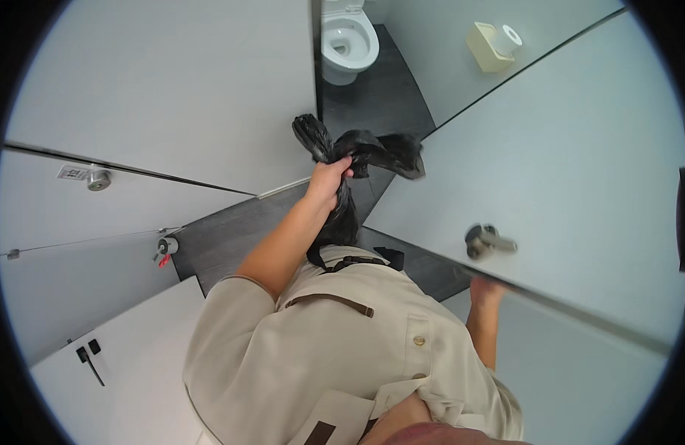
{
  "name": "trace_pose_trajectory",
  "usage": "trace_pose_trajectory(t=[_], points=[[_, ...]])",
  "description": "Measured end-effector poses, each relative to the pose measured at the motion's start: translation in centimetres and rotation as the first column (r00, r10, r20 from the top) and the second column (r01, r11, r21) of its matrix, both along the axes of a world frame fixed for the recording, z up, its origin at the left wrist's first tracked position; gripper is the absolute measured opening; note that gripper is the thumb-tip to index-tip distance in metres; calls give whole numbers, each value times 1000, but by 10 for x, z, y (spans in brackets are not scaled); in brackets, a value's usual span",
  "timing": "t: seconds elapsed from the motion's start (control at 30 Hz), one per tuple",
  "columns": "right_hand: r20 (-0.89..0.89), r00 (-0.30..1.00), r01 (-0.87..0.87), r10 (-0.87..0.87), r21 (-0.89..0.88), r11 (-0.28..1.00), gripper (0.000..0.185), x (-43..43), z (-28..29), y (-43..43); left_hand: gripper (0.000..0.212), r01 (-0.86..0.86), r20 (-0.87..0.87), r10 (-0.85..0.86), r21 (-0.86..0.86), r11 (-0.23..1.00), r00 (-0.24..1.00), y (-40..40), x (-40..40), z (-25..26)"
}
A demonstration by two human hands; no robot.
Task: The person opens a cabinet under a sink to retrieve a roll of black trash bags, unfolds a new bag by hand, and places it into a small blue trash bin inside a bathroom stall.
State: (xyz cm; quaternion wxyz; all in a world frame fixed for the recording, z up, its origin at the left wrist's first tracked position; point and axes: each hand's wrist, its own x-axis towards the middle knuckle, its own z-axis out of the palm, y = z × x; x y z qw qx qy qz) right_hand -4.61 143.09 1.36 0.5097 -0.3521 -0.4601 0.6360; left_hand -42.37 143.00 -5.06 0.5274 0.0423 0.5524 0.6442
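Observation:
My left hand [327, 181] is shut on a crumpled black plastic bag [351, 214], held in front of my waist. Loose, gathered parts of the bag spread above the fist to both sides, and the rest hangs below it. On the other side, my right hand [486, 289] is at the edge of a white cubicle door [565, 183]. Its fingers are blurred and partly hidden there, so its grip cannot be made out. A metal lever handle [490, 242] sits on that door near the edge, also blurred.
Beyond the doorway stands a white toilet [348, 47] on dark flooring [398, 83]. A cream holder [487, 50] with a toilet roll [507, 39] hangs on the wall. To the left are a white partition [170, 83], a round metal lock [99, 179] and another door handle [89, 359].

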Motion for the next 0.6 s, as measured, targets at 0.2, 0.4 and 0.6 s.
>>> trace_pose_trajectory(t=[0.2, 0.4, 0.6], points=[[39, 931, 351, -363, -365, 862, 50, 100, -52, -26, 14, -90, 156, 83, 37, 995, 984, 71, 47, -32], [14, 761, 517, -648, -617, 594, 43, 106, -93, -22, 13, -86, 225, 103, -84, 993, 969, 97, 29, -75], [390, 671, 693, -631, -634, 344, 54, 186, -141, -29, 10, -41, 285, 80, -141, 989, 955, 128, 17, -119]])
